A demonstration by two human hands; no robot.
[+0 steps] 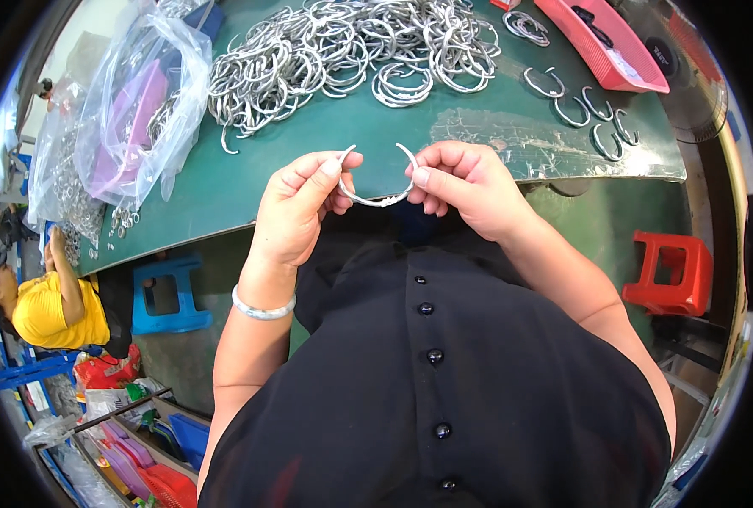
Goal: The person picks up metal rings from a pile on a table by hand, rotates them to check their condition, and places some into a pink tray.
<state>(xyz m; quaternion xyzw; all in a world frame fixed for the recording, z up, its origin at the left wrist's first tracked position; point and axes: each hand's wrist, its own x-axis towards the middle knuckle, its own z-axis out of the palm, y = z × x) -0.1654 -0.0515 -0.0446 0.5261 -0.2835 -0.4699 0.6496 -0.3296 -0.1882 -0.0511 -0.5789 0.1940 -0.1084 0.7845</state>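
Between my two hands is an open silver-coloured bangle (384, 201), its gap turned away from me. My left hand (302, 196) pinches one side of it between thumb and fingers. On the opposite side my right hand (459, 182) grips it the same way. Both hands are raised over the near edge of the green table (309, 135). Beyond them lies a big heap of similar silver bangles (343, 51), with a small bundle of bangles (402, 85) at its near side. Several separate open bangles (573, 111) rest on the table to the right.
A pink basket (605, 42) stands at the far right. Clear plastic bags (143, 102) with small metal pieces lie at left. A red stool (671, 273) and a blue stool (170, 295) flank me. At far left sits a person in a yellow shirt (61, 311).
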